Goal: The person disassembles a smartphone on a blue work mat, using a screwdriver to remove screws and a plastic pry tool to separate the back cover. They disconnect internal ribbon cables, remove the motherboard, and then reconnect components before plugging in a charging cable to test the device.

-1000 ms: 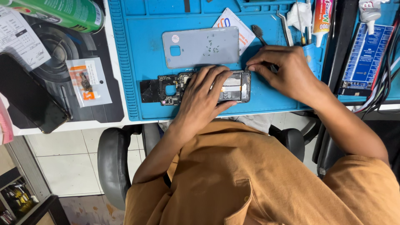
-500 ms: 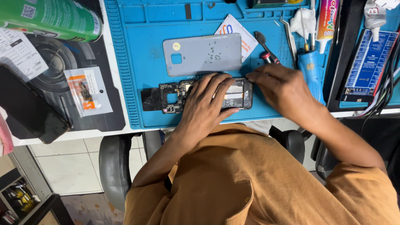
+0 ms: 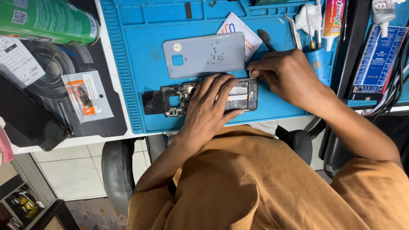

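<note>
Opened phone [image 3: 245, 94] lies near the front edge of the blue mat [image 3: 140, 76], long axis side to side. Left hand [image 3: 211, 106] flat across its middle, fingers spread, pinning it. Right hand [image 3: 287, 76] pinched narrow at the phone's far right corner, nearer that end. Grey back cover [image 3: 204, 54] just beyond.

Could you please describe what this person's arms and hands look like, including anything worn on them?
Both hands, the left hand and right hand, are bare, with no gloves, rings or watch visible. The forearms are uncovered. Short sleeves of a mustard-brown shirt cover the upper arms.
</note>
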